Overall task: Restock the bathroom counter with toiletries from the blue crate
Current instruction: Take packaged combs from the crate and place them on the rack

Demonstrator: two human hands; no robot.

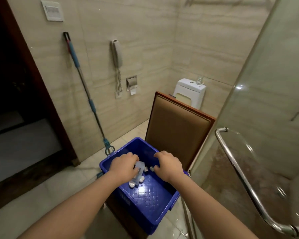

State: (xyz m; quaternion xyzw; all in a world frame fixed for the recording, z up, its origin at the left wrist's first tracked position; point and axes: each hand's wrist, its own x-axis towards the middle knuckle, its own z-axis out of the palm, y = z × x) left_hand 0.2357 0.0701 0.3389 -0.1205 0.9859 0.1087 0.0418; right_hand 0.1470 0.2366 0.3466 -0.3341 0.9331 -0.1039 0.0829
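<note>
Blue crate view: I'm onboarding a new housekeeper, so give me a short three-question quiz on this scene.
1. What leans on the wall left of the blue crate? A ladder, B mop, C umbrella.
2. Fill in: the left hand grips a pale ____.
3. True or false: the crate sits on the floor.
Key: 1 B; 2 packet; 3 false, it rests on the chair.

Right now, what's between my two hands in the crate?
Head view: small blurred toiletry pieces in the blue crate, beside the packet the left hand grips.
</note>
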